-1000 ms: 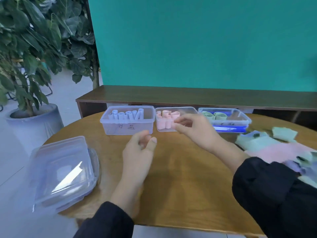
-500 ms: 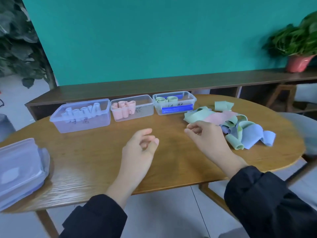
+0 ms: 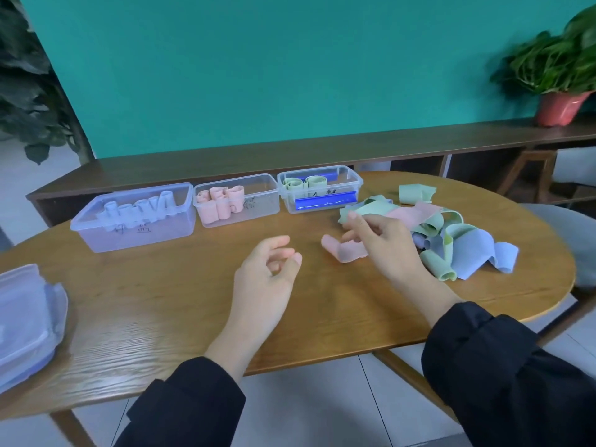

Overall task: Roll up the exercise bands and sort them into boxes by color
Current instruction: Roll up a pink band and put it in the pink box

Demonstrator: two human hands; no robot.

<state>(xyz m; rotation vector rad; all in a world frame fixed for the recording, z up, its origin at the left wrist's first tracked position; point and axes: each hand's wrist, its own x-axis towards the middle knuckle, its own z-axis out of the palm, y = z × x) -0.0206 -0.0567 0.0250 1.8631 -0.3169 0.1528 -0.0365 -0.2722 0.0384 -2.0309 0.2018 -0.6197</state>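
Right hand (image 3: 383,243): fingers curled, grip narrow, pinching one end of a loose pink exercise band (image 3: 343,250) that trails onto the oval wooden worktop (image 3: 180,304) just left of the hand. Half a second ago this hand held nothing and no pink band lay apart from the heap.

Left hand (image 3: 267,279): fingers loosely curled, grip empty, hovering over the worktop, unchanged in pose.

Heap of unrolled green, pink and blue bands (image 3: 451,237) lies to the right, behind the right hand. Three clear plastic boxes in a row at the back: blue rolls (image 3: 135,217), pink rolls (image 3: 237,201), green rolls (image 3: 319,188).
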